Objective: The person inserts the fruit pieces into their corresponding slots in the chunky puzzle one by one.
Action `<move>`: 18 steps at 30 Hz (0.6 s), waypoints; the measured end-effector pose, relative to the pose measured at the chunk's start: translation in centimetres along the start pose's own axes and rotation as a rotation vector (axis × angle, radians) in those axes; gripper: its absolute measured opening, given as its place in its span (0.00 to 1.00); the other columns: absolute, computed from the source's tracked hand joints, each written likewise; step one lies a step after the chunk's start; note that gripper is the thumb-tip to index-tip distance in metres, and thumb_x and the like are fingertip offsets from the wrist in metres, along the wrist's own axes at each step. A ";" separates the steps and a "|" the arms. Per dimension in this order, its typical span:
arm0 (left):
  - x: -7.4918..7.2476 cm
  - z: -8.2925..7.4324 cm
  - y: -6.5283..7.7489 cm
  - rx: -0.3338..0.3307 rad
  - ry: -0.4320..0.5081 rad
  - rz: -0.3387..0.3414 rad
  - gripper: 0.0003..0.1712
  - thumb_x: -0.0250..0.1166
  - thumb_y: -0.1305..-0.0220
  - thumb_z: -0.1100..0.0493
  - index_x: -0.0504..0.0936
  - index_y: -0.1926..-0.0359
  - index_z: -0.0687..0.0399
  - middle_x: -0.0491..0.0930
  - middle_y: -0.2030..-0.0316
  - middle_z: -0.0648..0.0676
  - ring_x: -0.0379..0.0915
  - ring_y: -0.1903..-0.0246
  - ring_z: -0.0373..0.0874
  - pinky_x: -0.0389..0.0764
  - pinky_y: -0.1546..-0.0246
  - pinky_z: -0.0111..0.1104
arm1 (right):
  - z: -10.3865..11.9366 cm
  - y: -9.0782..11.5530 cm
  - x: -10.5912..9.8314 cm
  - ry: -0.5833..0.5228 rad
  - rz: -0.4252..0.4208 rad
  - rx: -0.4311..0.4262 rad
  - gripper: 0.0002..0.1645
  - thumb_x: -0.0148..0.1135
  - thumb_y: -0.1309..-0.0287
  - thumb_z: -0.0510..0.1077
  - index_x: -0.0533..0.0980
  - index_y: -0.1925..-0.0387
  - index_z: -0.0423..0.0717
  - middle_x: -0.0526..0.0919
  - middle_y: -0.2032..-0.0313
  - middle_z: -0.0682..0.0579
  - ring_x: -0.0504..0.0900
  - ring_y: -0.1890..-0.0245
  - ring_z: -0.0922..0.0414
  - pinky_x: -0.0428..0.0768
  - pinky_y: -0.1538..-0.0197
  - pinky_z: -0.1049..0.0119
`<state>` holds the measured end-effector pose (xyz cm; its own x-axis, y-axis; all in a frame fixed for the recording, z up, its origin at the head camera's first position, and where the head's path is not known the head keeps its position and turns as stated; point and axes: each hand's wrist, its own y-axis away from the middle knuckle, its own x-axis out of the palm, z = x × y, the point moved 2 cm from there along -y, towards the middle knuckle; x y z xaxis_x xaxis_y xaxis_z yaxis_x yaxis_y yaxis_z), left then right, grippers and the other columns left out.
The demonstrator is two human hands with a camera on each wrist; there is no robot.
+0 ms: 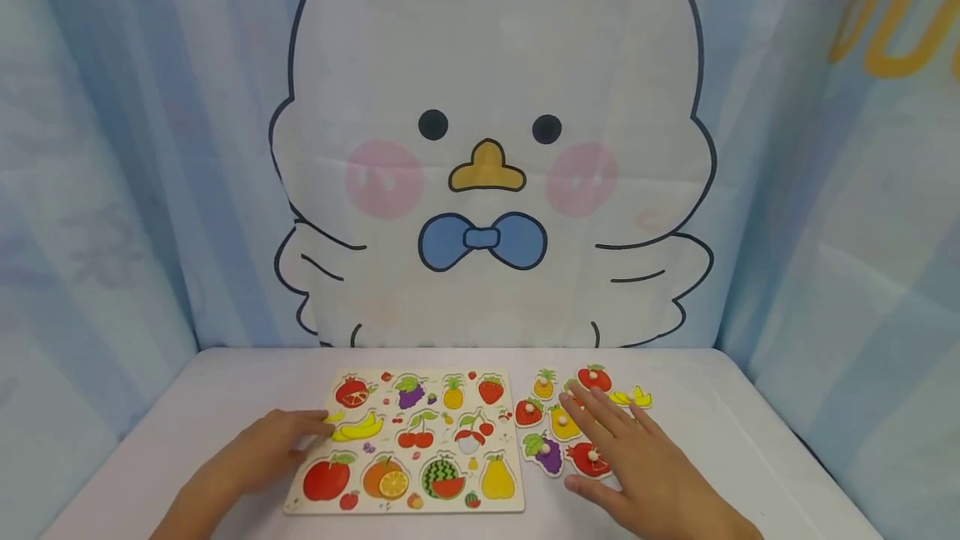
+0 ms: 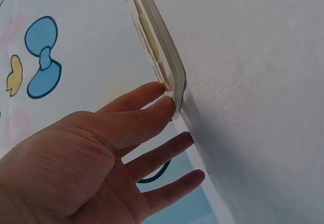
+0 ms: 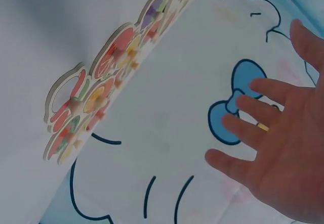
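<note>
A wooden fruit puzzle board (image 1: 397,440) lies flat, with pictures of bananas, cherries, an apple, watermelon and a pear. My left hand (image 1: 266,448) is at its left edge. In the left wrist view, the thumb and one finger of the left hand (image 2: 101,153) touch the board's corner (image 2: 172,64), the other fingers spread straight. Over the loose pieces hovers my right hand (image 1: 645,465), fingers extended, holding nothing. Beneath and beside it lie a grape piece (image 1: 549,457), a strawberry piece (image 1: 528,413), a pomegranate piece (image 1: 587,461) and a banana piece (image 1: 641,397). Some pieces are partly hidden.
A white table (image 1: 225,382) bears everything. Behind it hangs a cloth backdrop (image 1: 487,307) printed with a white chick in a blue bow tie. Striped curtains (image 1: 847,273) close off the sides. Further pieces include an apple (image 1: 595,377) and a pineapple (image 1: 545,385).
</note>
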<state>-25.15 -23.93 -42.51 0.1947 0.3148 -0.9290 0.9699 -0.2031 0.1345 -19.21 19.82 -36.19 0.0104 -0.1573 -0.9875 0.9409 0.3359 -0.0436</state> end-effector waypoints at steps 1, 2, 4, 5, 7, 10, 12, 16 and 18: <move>0.0 0.0 -0.1 0.003 0.000 0.000 0.23 0.71 0.49 0.68 0.85 0.53 0.42 0.78 0.45 0.51 0.71 0.45 0.57 0.75 0.47 0.57 | -0.1 -0.1 -0.1 0.000 -0.006 -0.003 0.53 0.45 0.54 0.84 0.53 0.28 0.70 0.54 0.27 0.61 0.59 0.30 0.53 0.53 0.32 0.35; 0.0 0.0 -0.1 0.006 0.000 0.001 0.23 0.71 0.49 0.68 0.85 0.52 0.42 0.78 0.45 0.51 0.71 0.46 0.57 0.75 0.48 0.56 | -0.3 -0.2 -0.1 0.001 -0.013 -0.009 0.53 0.45 0.53 0.84 0.54 0.28 0.69 0.56 0.27 0.60 0.62 0.31 0.52 0.56 0.32 0.36; 0.0 0.0 -0.2 0.006 0.002 0.004 0.23 0.71 0.50 0.68 0.85 0.52 0.43 0.78 0.45 0.52 0.71 0.46 0.57 0.75 0.48 0.56 | -0.6 -0.4 -0.2 -0.005 -0.019 -0.014 0.52 0.45 0.53 0.83 0.57 0.28 0.67 0.59 0.28 0.59 0.65 0.33 0.52 0.63 0.34 0.39; 0.0 0.0 -0.2 0.005 0.004 0.005 0.23 0.71 0.50 0.67 0.85 0.52 0.44 0.78 0.45 0.52 0.71 0.46 0.57 0.75 0.48 0.56 | -0.7 -0.6 -0.2 -0.018 -0.018 -0.011 0.51 0.47 0.53 0.82 0.58 0.29 0.67 0.60 0.29 0.59 0.67 0.34 0.51 0.66 0.36 0.39; 0.0 0.0 -0.2 0.002 0.003 0.007 0.23 0.71 0.50 0.67 0.85 0.52 0.45 0.78 0.44 0.52 0.71 0.46 0.58 0.75 0.48 0.56 | -0.9 -0.8 -0.2 -0.029 -0.013 0.002 0.48 0.53 0.52 0.79 0.61 0.30 0.69 0.63 0.31 0.59 0.70 0.37 0.51 0.71 0.40 0.39; 0.0 0.1 -0.3 0.001 0.002 0.007 0.23 0.71 0.49 0.67 0.85 0.51 0.45 0.78 0.44 0.53 0.71 0.45 0.58 0.75 0.48 0.57 | -1.3 -1.1 0.0 -0.048 0.000 0.030 0.42 0.64 0.50 0.68 0.64 0.33 0.70 0.68 0.33 0.59 0.72 0.39 0.52 0.73 0.42 0.40; 0.0 0.1 -0.3 0.005 0.002 0.005 0.23 0.71 0.50 0.67 0.85 0.51 0.46 0.78 0.44 0.53 0.71 0.45 0.58 0.75 0.47 0.57 | -1.6 -1.4 0.1 -0.061 0.006 0.056 0.40 0.69 0.50 0.59 0.66 0.35 0.71 0.71 0.36 0.59 0.74 0.42 0.53 0.74 0.43 0.40; 0.1 0.3 -0.3 0.005 0.004 0.006 0.23 0.71 0.49 0.67 0.85 0.51 0.46 0.78 0.44 0.53 0.71 0.45 0.58 0.75 0.47 0.57 | -2.3 -1.9 0.3 -0.071 0.028 0.124 0.35 0.73 0.51 0.48 0.73 0.40 0.68 0.77 0.42 0.57 0.76 0.45 0.53 0.77 0.46 0.42; 0.1 0.3 -0.2 0.002 0.002 0.008 0.22 0.71 0.49 0.67 0.85 0.51 0.46 0.78 0.44 0.53 0.70 0.45 0.58 0.75 0.48 0.57 | -2.7 -2.2 0.2 -0.066 0.033 0.130 0.31 0.74 0.52 0.45 0.76 0.44 0.63 0.79 0.45 0.56 0.77 0.45 0.52 0.78 0.47 0.43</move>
<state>-25.40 -24.11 -42.73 0.2029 0.3151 -0.9271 0.9680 -0.2076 0.1413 -22.20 21.59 -36.76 0.0606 -0.2107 -0.9757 0.9755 0.2198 0.0131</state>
